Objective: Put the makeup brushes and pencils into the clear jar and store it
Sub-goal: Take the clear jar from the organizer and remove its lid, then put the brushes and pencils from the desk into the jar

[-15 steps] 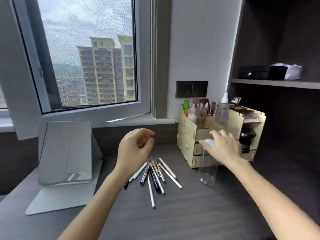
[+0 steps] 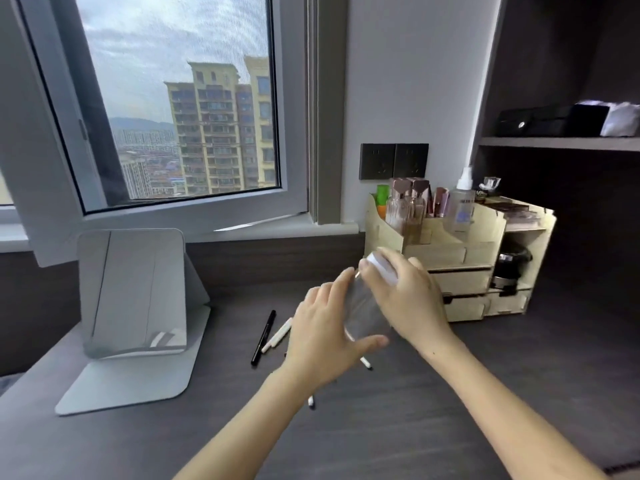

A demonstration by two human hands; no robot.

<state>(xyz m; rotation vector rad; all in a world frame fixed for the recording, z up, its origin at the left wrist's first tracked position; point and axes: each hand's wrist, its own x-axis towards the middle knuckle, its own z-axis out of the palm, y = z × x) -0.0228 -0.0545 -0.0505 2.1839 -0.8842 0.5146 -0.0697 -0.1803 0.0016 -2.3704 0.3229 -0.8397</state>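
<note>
Lifted off the desk [image 2: 450, 410] since a moment ago, the clear jar [image 2: 367, 313] now hangs tilted above the pencils [image 2: 277, 336], left hand [image 2: 322, 337] cupping its smooth, light, likely slippery body, right hand [image 2: 408, 299] clamped on the white lid [image 2: 381, 268].

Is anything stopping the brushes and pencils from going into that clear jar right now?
Yes. The white lid is on the clear jar, under the right hand. The left hand holds the jar above the pencils on the desk.
</note>
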